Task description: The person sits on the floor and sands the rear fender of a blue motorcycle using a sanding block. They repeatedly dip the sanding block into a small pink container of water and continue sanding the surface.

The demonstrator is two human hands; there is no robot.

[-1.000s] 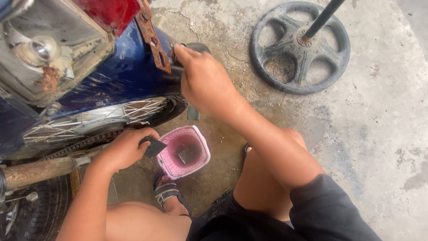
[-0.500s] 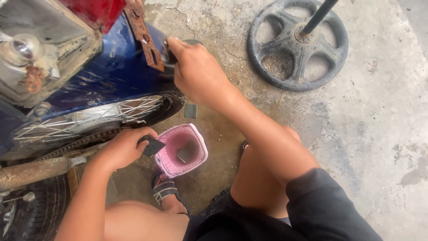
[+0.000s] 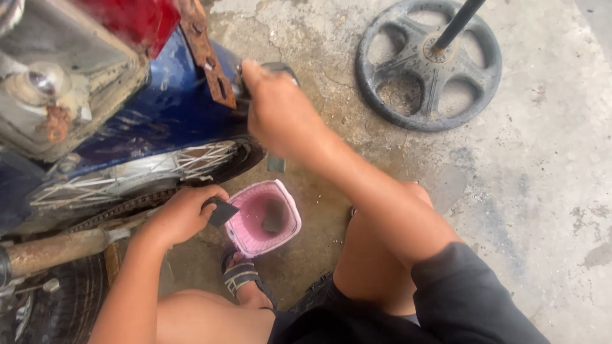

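I squat behind a blue motorbike. My right hand is closed around a dark metal tool at the rear of the blue mudguard, next to a rusty bracket. Part of the tool sticks out below my fist. My left hand pinches a small dark square piece beside the spoked rear wheel, right at the rim of a pink plastic basket. A dark object lies inside the basket.
A grey cast wheel-shaped stand base with a black pole lies on the concrete at top right. The tail light, a rusty exhaust pipe and a tyre fill the left. My sandalled foot is under the basket.
My view has shifted slightly, so the bike sits higher and further left in frame. Both hands keep their grips and places.
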